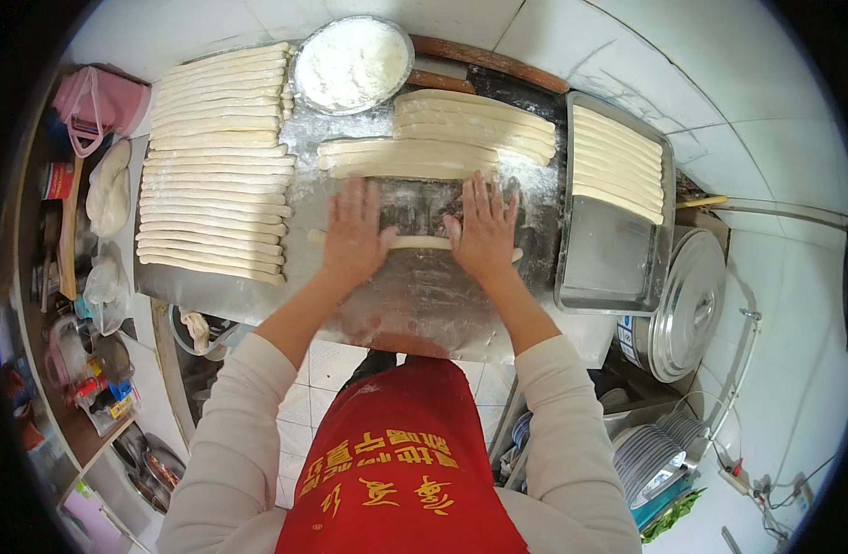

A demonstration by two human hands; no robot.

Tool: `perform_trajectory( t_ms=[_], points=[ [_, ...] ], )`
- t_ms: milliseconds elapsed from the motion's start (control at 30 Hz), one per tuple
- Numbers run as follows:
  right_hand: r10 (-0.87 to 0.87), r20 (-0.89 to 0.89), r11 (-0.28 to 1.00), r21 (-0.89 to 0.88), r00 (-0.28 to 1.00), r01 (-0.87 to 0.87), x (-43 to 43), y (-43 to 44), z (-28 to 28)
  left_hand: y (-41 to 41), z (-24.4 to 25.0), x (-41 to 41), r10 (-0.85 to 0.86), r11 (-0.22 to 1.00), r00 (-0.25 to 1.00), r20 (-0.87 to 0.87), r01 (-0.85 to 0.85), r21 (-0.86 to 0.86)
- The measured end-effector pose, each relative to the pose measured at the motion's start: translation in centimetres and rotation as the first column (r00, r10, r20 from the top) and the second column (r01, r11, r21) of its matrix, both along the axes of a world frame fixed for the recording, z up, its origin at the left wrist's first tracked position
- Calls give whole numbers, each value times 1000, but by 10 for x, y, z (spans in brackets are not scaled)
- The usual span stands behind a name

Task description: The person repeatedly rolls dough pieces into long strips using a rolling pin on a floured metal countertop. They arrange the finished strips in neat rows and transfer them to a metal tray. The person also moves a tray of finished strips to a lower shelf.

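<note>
Both palms lie over one thin dough rope (420, 242) on the metal worktop (410, 305). My left hand (356, 228) is flat, slightly blurred, its fingers apart and pointing away from me. To its right, my right hand (485, 225) is spread on the same rope, whose tip shows beyond the wrist. Just past my fingertips lie floured dough strips (410, 158), with another group of dough strips (472, 121) behind them. Many dough ropes (216, 208) are laid side by side at the left. A bowl of flour (351, 66) stands at the back.
A metal tray (604, 249) at the right holds a row of dough strips (618, 159). Beside it lean round metal lids (694, 305). At the left are a pink basket (105, 100), bagged dough (110, 187) and a wooden rolling pin (71, 228). Stacked plates (646, 457) stand lower right.
</note>
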State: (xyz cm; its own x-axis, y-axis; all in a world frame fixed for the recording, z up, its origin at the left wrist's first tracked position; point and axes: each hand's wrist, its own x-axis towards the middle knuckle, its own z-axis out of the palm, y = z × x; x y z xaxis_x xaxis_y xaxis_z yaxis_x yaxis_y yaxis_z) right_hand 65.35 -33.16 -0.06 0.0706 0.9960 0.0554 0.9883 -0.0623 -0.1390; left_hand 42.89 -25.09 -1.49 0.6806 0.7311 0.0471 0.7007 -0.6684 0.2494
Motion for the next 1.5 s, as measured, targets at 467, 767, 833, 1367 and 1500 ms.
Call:
perform_trajectory(
  t_ms=[467, 767, 833, 1367, 1500],
  points=[
    [-312, -287, 922, 140, 906, 361, 40, 36, -14, 57, 8, -20, 224, 970, 974, 32, -226, 92],
    [-262, -241, 962, 7, 934, 272, 33, 57, -3, 76, 23, 2, 444, 883, 896, 16, -434, -177],
    [-260, -333, 964, -41, 906, 262, 26, 61, -9, 77, 24, 5, 493, 852, 868, 56, -469, -234],
    [-212, -174, 977, -30, 962, 210, -62, -122, -12, -67, 16, -29, 126, 988, 990, -57, -130, -80],
    [-384, 25, 923, 23, 923, 384, -32, -19, -15, -2, 10, 1, 185, 971, 982, 45, -190, 147]
  ],
)
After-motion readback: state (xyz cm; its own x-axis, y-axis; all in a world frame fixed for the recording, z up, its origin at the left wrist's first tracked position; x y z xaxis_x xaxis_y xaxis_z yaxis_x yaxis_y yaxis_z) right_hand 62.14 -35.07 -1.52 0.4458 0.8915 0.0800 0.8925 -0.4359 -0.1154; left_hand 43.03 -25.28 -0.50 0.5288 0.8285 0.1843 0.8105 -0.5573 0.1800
